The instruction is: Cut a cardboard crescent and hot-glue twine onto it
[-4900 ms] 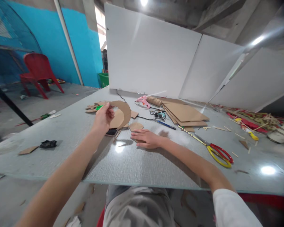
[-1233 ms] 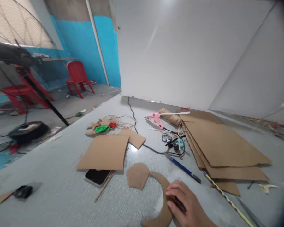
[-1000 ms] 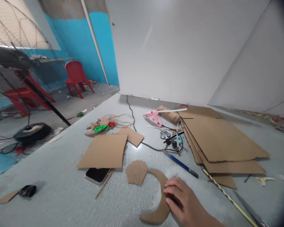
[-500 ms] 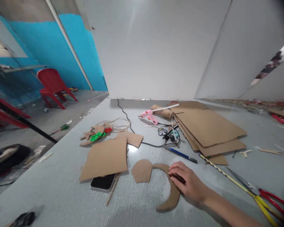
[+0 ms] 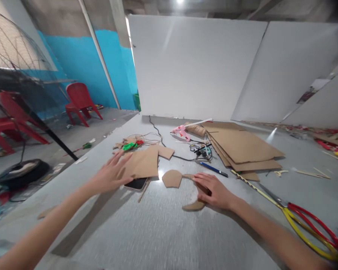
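Note:
My left hand (image 5: 111, 174) is open, fingers spread, over the left part of a rectangular cardboard piece (image 5: 145, 163); whether it presses on it I cannot tell. Under that piece a phone (image 5: 136, 184) sticks out, its dark screen up. My right hand (image 5: 214, 190) is closed on a cardboard crescent (image 5: 194, 206), fingers over its outer curve and thumb bent below them. The crescent lies flat on the table and its middle is hidden. Beside its upper tip lies a small rounded cardboard piece with a straight lower edge (image 5: 172, 179).
Behind are a pink glue gun (image 5: 181, 132), a twine roll (image 5: 195, 129), black cable and stacked cardboard sheets (image 5: 248, 144). A blue pen (image 5: 213, 169), a yellow patterned stick (image 5: 250, 185) and red-and-yellow-handled scissors (image 5: 312, 228) lie rightward. Felt-like green decorations (image 5: 129, 146) lie back left.
My left hand has come in from the left and reached over the rectangular cardboard. My right hand stays on the crescent. The head view has tilted up and shifted left.

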Demonstrator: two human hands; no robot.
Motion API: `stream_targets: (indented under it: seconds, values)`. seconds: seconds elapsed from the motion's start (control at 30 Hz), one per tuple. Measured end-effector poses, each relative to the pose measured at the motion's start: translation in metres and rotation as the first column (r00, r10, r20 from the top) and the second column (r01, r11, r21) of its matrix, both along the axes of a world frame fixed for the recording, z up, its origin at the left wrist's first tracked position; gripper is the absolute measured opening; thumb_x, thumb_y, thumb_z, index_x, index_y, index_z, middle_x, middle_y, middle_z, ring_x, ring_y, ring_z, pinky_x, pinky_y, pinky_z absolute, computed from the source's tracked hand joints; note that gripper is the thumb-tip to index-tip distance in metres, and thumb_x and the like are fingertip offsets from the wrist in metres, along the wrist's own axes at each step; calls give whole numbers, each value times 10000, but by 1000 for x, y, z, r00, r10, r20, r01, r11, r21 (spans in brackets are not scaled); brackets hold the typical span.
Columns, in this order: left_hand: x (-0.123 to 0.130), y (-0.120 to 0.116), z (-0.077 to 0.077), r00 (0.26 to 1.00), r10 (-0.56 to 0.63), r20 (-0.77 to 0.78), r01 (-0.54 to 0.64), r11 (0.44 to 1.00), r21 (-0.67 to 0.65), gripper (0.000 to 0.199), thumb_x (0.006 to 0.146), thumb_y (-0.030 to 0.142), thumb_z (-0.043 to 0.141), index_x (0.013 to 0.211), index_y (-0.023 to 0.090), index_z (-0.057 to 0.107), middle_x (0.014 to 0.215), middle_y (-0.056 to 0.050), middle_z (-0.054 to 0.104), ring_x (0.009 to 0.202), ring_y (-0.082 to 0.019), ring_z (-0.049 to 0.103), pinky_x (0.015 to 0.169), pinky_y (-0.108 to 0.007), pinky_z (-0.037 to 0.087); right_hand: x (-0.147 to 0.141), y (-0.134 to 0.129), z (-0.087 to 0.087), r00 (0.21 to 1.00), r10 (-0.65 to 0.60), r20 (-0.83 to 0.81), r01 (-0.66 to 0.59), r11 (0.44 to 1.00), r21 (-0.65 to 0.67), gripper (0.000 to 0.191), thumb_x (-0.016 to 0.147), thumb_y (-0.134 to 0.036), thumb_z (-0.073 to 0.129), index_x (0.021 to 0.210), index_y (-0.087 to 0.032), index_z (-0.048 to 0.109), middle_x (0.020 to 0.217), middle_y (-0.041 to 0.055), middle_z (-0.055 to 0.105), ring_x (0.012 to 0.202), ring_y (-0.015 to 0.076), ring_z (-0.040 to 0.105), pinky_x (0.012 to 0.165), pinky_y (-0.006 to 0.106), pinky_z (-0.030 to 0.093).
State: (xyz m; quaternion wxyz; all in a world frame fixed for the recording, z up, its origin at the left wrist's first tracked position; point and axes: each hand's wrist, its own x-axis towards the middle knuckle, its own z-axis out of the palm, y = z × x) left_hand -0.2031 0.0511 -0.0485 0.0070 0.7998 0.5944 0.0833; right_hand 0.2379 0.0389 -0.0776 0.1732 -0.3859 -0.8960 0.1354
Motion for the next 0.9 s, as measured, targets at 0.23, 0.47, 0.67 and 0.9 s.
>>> stream_targets:
  seconds: [0.23,0.47,0.67,0.9]
  values:
    - [4,55,-28,963,-252,-96,231,954,-194,720,903,649,387,1515,288,272,1590,-97,222,1470,-327,150,1137,-461,266,-12,-5,17,988,124,90,-119,991,-55,806,761,-640,650,1414,-208,462,1521,153,363,1385,328,343,1114,547,263]
    - [5,49,-19,960,-267,-88,271,962,40,650,929,669,260,1480,337,349,1537,-2,359,1437,-294,277,1158,-466,251,-11,-5,10,994,106,24,-102,988,-113,704,801,-634,612,1349,-200,533,1489,149,416,1388,309,348,1122,536,266]
    - [55,92,23,968,-251,19,249,965,86,675,967,613,154,1469,231,394,1514,-57,405,1397,-232,356,1159,-396,256,-11,-5,10,996,82,25,-78,989,-126,708,781,-650,622,1319,-194,562,1466,150,448,1366,318,378,1112,542,287]
    - [99,169,12,935,-333,-120,330,943,-49,527,928,557,382,1352,290,545,1439,-50,510,1365,-255,392,1115,-418,294,-10,-5,9,996,94,-8,-94,988,-124,708,774,-649,631,1307,-187,575,1442,167,475,1368,323,388,1116,547,287]
